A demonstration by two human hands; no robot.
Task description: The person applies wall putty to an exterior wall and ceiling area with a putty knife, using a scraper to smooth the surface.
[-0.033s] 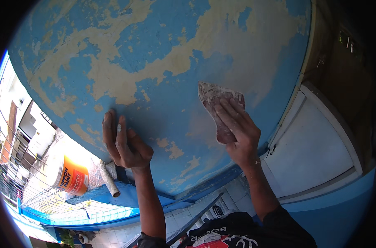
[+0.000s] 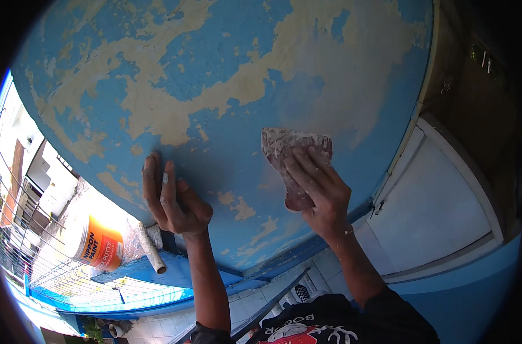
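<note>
A blue wall (image 2: 215, 63) with peeled, cream-coloured patches fills most of the view. My right hand (image 2: 325, 192) grips a flat reddish-brown putty spreader (image 2: 279, 150), fingers laid across its face and its wide upper end smeared with white putty. The spreader is at the wall, right of centre, below a broad pale filled patch (image 2: 352, 86). To the left, my left hand (image 2: 178, 200) rests its fingertips against the wall, fingers apart and slightly bent, holding nothing. White residue marks one of its fingers.
An orange and white bucket (image 2: 102, 243) stands on a ledge at the lower left, beside a short pipe (image 2: 152, 249). Wire mesh (image 2: 49, 275) runs along the far left. A white door panel (image 2: 438, 200) is on the right. A potted plant (image 2: 116, 330) shows at the bottom left.
My right hand and the spreader have shifted a little left and downward over the wall, and the spreader's face shows more. My left hand has stayed in place.
</note>
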